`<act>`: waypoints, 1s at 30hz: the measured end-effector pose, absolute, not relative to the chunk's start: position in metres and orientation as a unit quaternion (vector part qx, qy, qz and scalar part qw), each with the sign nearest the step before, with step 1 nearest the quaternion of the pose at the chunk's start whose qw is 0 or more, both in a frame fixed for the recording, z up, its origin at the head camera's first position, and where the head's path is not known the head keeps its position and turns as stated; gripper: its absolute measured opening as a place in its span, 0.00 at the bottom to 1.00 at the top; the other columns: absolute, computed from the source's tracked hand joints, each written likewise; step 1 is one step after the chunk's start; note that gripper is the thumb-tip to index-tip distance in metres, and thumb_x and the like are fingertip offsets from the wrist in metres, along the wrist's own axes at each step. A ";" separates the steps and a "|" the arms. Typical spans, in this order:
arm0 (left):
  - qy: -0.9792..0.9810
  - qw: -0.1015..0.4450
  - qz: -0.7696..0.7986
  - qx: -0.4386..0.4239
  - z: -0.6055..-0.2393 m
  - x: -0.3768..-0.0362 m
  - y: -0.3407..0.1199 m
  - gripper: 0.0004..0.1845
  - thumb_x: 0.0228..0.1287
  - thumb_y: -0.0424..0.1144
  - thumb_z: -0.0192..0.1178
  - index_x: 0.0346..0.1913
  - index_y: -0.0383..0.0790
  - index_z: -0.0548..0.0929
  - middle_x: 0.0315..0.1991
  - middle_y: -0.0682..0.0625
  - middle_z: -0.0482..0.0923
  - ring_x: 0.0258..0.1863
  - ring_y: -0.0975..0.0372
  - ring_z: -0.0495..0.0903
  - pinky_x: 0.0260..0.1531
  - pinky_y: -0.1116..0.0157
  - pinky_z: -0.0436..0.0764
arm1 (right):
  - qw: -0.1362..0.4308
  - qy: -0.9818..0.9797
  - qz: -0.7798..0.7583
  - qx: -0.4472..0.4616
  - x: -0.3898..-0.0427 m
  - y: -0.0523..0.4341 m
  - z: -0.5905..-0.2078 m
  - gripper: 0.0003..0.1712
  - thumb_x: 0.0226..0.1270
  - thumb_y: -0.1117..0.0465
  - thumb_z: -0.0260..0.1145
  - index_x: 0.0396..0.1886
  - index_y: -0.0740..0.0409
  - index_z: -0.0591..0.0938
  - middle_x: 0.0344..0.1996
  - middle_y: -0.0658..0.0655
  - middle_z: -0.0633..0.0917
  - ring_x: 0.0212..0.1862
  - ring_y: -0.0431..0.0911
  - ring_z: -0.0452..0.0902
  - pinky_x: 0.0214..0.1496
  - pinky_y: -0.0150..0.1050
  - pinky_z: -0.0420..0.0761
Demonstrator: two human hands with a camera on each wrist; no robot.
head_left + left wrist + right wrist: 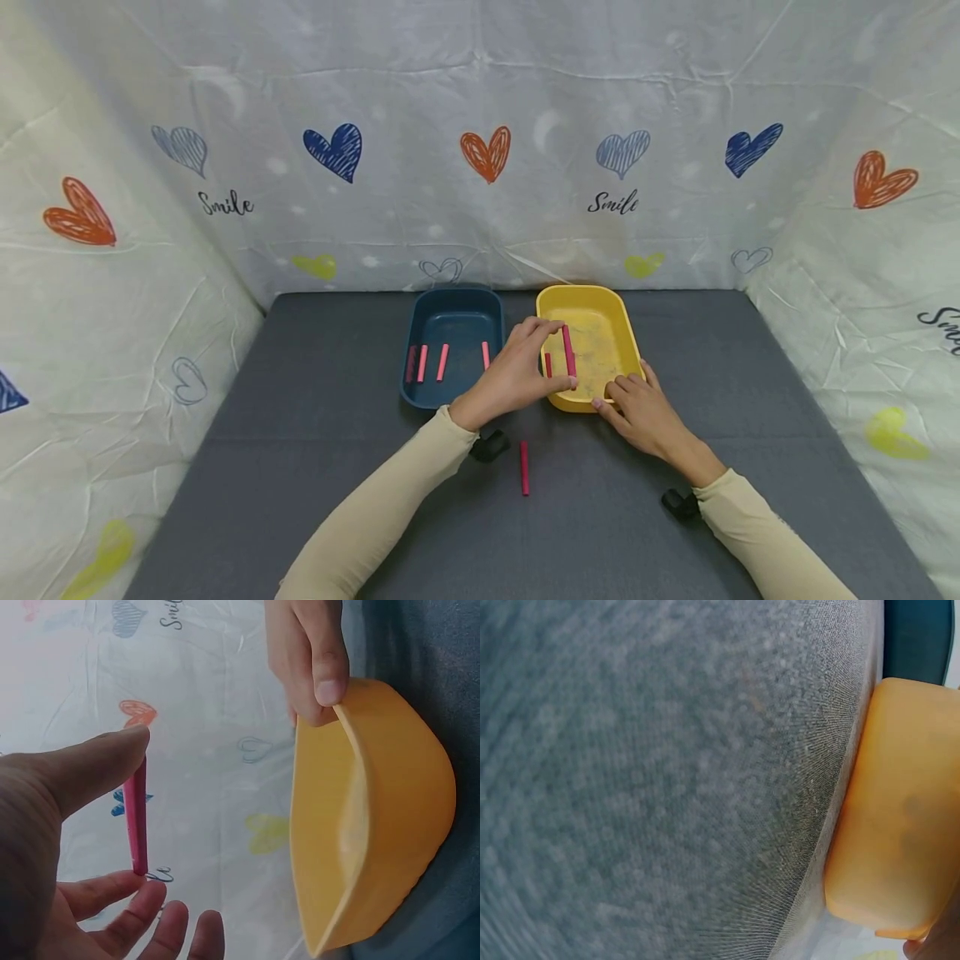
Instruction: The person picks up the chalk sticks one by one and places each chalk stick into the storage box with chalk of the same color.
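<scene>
Pinching red stick [568,350], left hand [513,375], right hand [645,412] gripping yellow tray [626,333] (grey mat [300,467], heart-print walls [480,150])

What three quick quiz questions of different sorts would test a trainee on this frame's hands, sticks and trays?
1. True or false: the left hand pinches a pink stick over the yellow tray.
2. How many pink sticks lie in the blue tray? A) two B) four C) six
3. Where is the right hand?

Key:
1. True.
2. B.
3. It grips the yellow tray's near rim; a loose stick lies on the grey mat.
</scene>
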State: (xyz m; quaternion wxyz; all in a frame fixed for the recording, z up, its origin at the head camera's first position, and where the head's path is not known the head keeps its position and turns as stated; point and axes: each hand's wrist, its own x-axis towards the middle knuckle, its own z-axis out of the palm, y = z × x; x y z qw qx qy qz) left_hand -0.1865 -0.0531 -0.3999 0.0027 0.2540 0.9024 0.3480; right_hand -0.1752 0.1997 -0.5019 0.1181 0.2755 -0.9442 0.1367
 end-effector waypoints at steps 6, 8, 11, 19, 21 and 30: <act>0.899 0.020 0.367 0.237 -0.403 -0.197 -0.046 0.44 0.53 0.54 0.73 0.71 0.46 0.66 0.65 0.48 0.66 0.59 0.56 0.68 0.56 0.57 0.80 | 0.116 -0.945 0.137 0.273 -0.175 0.200 -0.502 0.15 0.73 0.46 0.58 0.30 0.48 0.77 0.29 0.50 0.79 0.40 0.51 0.77 0.74 0.65 0.50; 0.898 0.030 0.374 0.232 -0.405 -0.202 -0.043 0.44 0.53 0.55 0.72 0.72 0.47 0.65 0.66 0.48 0.66 0.60 0.56 0.67 0.57 0.56 0.79 | 0.114 -0.946 0.138 0.271 -0.176 0.200 -0.503 0.15 0.73 0.46 0.58 0.30 0.48 0.77 0.29 0.50 0.79 0.41 0.51 0.77 0.75 0.65 0.50; 0.897 0.041 0.379 0.225 -0.408 -0.208 -0.037 0.44 0.54 0.55 0.72 0.72 0.47 0.65 0.67 0.49 0.66 0.63 0.55 0.67 0.59 0.55 0.78 | 0.115 -0.945 0.138 0.272 -0.175 0.200 -0.503 0.15 0.73 0.46 0.58 0.30 0.49 0.77 0.28 0.49 0.78 0.41 0.51 0.76 0.74 0.65 0.50; 0.898 0.048 0.380 0.217 -0.415 -0.220 -0.021 0.45 0.54 0.56 0.72 0.72 0.45 0.65 0.67 0.49 0.66 0.63 0.57 0.68 0.59 0.58 0.79 | 0.126 -0.942 0.134 0.280 -0.176 0.201 -0.504 0.14 0.72 0.47 0.59 0.30 0.50 0.77 0.27 0.49 0.77 0.41 0.52 0.77 0.74 0.65 0.52; 0.898 0.052 0.381 0.214 -0.417 -0.223 -0.018 0.45 0.54 0.56 0.72 0.72 0.45 0.65 0.67 0.49 0.66 0.63 0.57 0.69 0.59 0.58 0.79 | 0.129 -0.942 0.132 0.282 -0.177 0.201 -0.504 0.14 0.72 0.48 0.60 0.31 0.51 0.78 0.28 0.50 0.78 0.41 0.52 0.77 0.73 0.66 0.52; 0.909 0.060 0.354 0.213 -0.428 -0.236 -0.006 0.44 0.56 0.55 0.71 0.72 0.43 0.65 0.66 0.47 0.67 0.61 0.57 0.70 0.58 0.59 0.79 | 0.125 -0.942 0.127 0.283 -0.176 0.201 -0.504 0.14 0.72 0.48 0.60 0.31 0.52 0.78 0.29 0.51 0.78 0.43 0.53 0.77 0.74 0.65 0.51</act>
